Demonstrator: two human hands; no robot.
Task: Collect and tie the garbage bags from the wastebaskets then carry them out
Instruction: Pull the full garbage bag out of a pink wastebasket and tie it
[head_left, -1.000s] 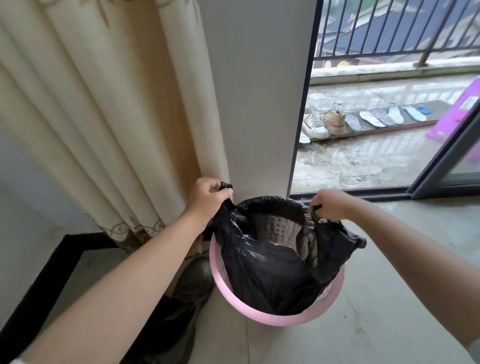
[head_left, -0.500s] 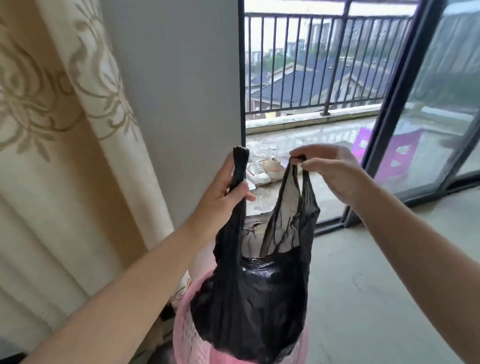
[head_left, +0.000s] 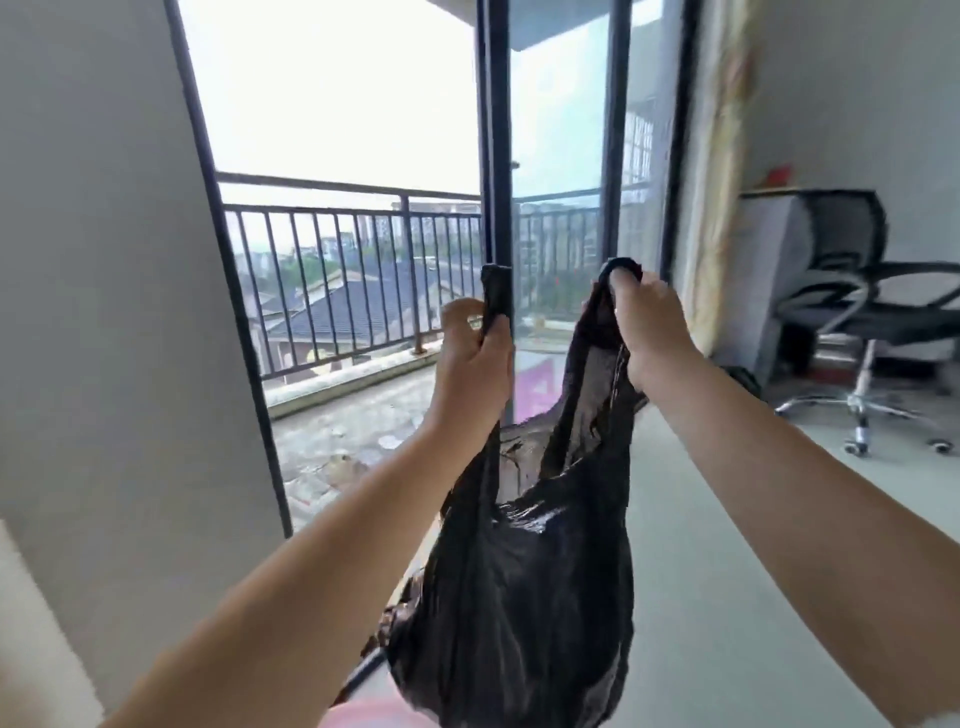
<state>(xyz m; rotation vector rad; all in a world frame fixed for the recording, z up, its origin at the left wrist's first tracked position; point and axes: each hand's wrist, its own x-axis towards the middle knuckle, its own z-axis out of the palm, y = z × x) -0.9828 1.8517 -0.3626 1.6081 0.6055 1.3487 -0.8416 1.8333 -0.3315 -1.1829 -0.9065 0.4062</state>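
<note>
A black garbage bag (head_left: 524, 613) hangs in the air in front of me, full and sagging at the bottom. My left hand (head_left: 470, 358) grips its left handle, which sticks up above my fist. My right hand (head_left: 652, 332) grips the right handle, looped over my fingers. The two handles are held apart, so the bag's mouth gapes between them. Just the pink rim of the wastebasket (head_left: 363, 714) shows at the bottom edge, under the bag.
A grey wall (head_left: 119, 312) stands at left. Ahead are dark-framed sliding glass doors (head_left: 496, 156) and a balcony with a metal railing (head_left: 343, 218). A black office chair (head_left: 862, 312) stands at right on the grey floor, beside a curtain (head_left: 719, 156).
Both hands have lifted the bag higher, out of the pink wastebasket, and drawn its handles further apart. My view has swung up and to the right, toward the balcony doors and the chair.
</note>
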